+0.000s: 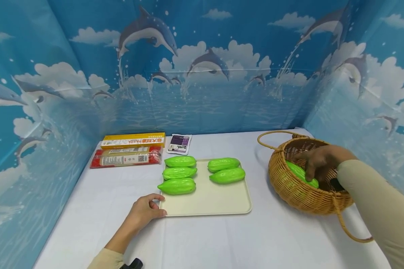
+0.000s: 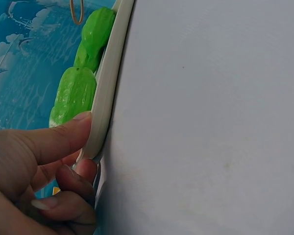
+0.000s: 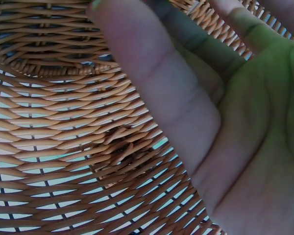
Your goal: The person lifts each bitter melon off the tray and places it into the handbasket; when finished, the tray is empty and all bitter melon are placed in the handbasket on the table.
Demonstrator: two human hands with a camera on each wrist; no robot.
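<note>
The desk (image 1: 205,239), draped in white cloth, fills the lower middle of the head view and carries everything else. At its right stands a wicker basket (image 1: 289,186) with looped handles, deep enough to keep loose pieces from rolling. In the centre lies a cream tray (image 1: 208,201); its low rim holds five green gourds (image 1: 178,185), three stacked in a column at left and two at right, laid side by side so that room stays free toward the near edge. Behind the tray, at upper left, three flat food packets (image 1: 128,156) lie out of the way.

The right hand (image 1: 318,160) reaches down inside the basket, fingers curled over a green gourd in the basket (image 1: 297,172) lying against the near wall; the wrist view shows only palm and weave, so how firm the grip is cannot be told. The left hand (image 1: 144,211) pinches the tray's near-left corner between thumb and fingers, which seems to steady it on the cloth.
</note>
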